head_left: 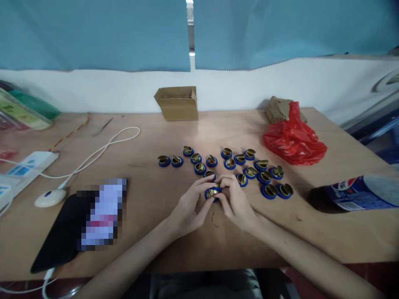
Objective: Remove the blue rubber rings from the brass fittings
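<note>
Brown cardboard box (180,111) stands open by the white wall (118,91), lying bottle (352,195) contains dark drink (318,199); over the wooden surface (149,137), fingers (202,182) of left hand (188,207) and right hand (238,205) hold one blue-gold piece (213,192) between them

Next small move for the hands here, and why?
I'd probably ease the right hand back slightly while the left hand steadies the blue-and-gold piece: both hands are on it and cover much of it, so how its parts sit together can't be checked from this view.
</note>
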Action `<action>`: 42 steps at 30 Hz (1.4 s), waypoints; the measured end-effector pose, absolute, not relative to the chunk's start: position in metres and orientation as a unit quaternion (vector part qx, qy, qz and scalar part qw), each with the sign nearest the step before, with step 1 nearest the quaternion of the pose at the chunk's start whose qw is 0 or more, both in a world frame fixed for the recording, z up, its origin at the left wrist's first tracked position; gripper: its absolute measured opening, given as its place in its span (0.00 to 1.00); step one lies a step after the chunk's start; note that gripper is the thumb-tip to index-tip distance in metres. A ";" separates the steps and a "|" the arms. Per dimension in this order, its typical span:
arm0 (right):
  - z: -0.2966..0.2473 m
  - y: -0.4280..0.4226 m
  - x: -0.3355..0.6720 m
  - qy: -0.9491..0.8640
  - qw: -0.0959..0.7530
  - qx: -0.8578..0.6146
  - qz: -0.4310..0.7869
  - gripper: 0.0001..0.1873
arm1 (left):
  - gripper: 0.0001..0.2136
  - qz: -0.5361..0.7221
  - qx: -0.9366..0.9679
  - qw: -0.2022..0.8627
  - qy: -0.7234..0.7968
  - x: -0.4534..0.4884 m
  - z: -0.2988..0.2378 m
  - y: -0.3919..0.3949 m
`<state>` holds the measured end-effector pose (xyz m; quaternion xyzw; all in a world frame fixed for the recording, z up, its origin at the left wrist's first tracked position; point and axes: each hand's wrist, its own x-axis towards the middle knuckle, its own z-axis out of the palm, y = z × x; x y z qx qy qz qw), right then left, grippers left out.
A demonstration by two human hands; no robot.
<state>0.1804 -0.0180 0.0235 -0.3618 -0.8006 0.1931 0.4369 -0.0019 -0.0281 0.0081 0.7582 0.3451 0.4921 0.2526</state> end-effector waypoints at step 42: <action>0.025 -0.021 0.178 -0.794 0.456 -0.378 0.137 0.09 | 0.10 0.474 0.760 0.067 0.439 0.000 0.005 -0.030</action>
